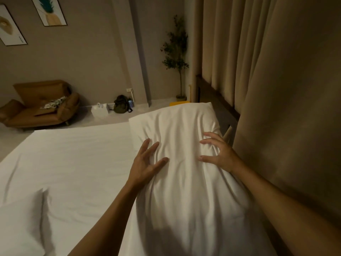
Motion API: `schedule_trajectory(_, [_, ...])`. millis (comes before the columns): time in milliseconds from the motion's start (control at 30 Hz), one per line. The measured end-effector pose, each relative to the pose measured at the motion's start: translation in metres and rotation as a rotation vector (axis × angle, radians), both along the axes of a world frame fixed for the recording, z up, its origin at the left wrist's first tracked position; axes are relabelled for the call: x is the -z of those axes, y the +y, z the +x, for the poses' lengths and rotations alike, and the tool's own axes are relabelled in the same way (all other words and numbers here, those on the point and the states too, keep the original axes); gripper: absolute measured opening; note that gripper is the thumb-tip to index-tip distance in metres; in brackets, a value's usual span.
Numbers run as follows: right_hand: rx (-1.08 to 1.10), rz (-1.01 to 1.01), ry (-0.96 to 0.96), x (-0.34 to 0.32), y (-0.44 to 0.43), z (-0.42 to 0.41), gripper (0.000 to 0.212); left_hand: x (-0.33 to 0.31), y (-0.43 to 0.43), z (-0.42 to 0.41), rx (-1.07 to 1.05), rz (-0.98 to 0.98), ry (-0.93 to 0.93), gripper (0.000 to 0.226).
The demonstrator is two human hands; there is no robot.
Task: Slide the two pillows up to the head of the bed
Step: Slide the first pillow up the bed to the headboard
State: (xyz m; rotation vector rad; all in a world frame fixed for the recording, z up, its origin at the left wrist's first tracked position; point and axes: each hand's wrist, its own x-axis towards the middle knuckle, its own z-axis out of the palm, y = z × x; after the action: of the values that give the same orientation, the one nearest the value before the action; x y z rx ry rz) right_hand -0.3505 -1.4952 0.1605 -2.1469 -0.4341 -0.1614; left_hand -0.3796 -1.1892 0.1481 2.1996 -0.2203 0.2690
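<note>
A long white pillow (180, 137) lies on the right side of the bed (77, 156), next to the curtain and the dark wooden headboard. My left hand (145, 163) rests flat on its left flank with fingers spread. My right hand (217, 152) presses on its right side, fingers spread and slightly curled into the fabric. Neither hand encloses the pillow. A second white pillow (20, 226) lies at the lower left corner of the view, apart from both hands and partly cut off by the frame edge.
Beige curtains (276, 89) hang close along the right, over a dark headboard (217, 98). Beyond the bed stand a brown sofa (40, 106), a white box (99, 109), a dark backpack (121, 104), a potted plant (177, 58) and a yellow object (179, 103).
</note>
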Motion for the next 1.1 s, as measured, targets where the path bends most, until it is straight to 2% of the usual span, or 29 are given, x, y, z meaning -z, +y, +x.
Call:
schedule_trajectory(333, [-0.038, 0.012, -0.016, -0.025, 0.014, 0.063, 0.053, -0.026, 0.011, 0.047, -0.030, -0.014, -0.023, 0.077])
schedule_trajectory(500, [-0.060, 0.024, -0.029, -0.014, 0.015, 0.119, 0.053, -0.025, 0.010, 0.094, -0.057, 0.005, 0.004, 0.081])
schedule_trajectory(733, [-0.114, 0.069, 0.048, 0.040, -0.008, 0.248, 0.052, 0.018, -0.013, 0.206, -0.113, 0.027, 0.066, 0.078])
schedule_trajectory(900, [-0.120, 0.076, 0.063, 0.098, -0.033, 0.353, 0.065, 0.065, -0.042, 0.301, -0.140, 0.051, 0.132, 0.079])
schedule_trajectory(1100, [-0.115, 0.091, 0.107, 0.158, -0.058, 0.449, 0.052, 0.123, -0.067, 0.408, -0.132, 0.076, 0.162, 0.076])
